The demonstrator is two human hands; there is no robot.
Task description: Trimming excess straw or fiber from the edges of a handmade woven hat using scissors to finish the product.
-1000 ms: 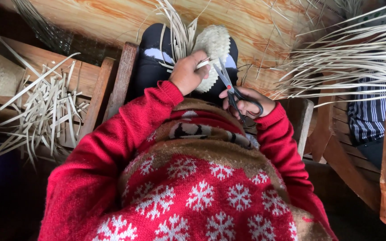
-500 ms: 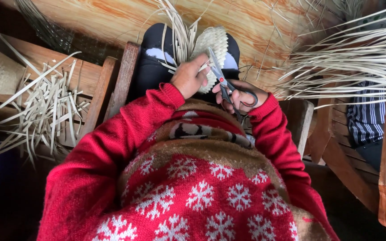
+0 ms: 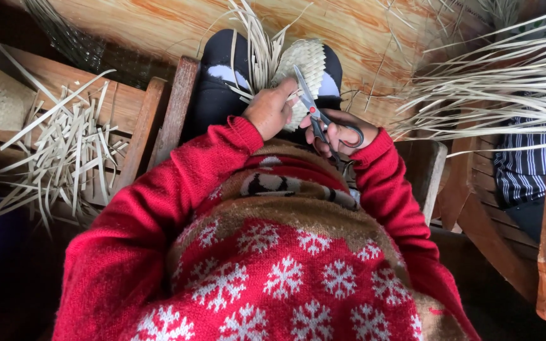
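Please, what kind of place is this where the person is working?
It looks like a small home weaving workshop, probably for straw or palm craft. The left hand holds a half-woven piece, the right hand holds scissors, cut strips lie on a wooden bench, and long fibres hang nearby.

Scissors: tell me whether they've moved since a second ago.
Yes. The scissors in the right hand have swung: their tips, which lay low beside the left hand, now point up over the woven piece.
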